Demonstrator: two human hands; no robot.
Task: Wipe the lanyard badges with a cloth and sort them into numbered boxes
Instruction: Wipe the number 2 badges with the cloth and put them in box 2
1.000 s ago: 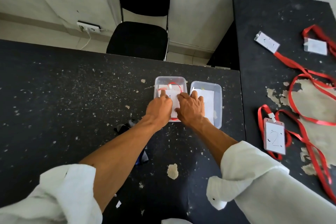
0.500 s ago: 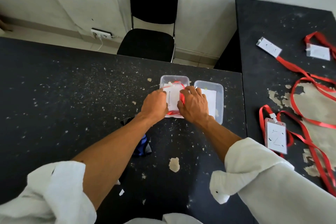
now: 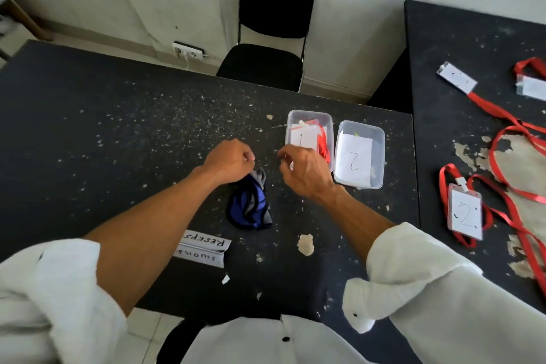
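A badge (image 3: 301,139) lies in box 1 (image 3: 289,133), red lanyard (image 3: 323,146) alongside
Our right hand (image 3: 304,170) hovers beside it, loosely curled, empty; our left hand (image 3: 230,161) is curled over the cloth (image 3: 249,207), whether it grips we cannot tell

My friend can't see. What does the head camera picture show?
A person's two hands hover over a black table, the left hand by a blue cloth, the right hand in front of box 1, which holds a badge with a red strap. Box 2 beside it holds a paper marked 2, and more badges lie on another table to the right.
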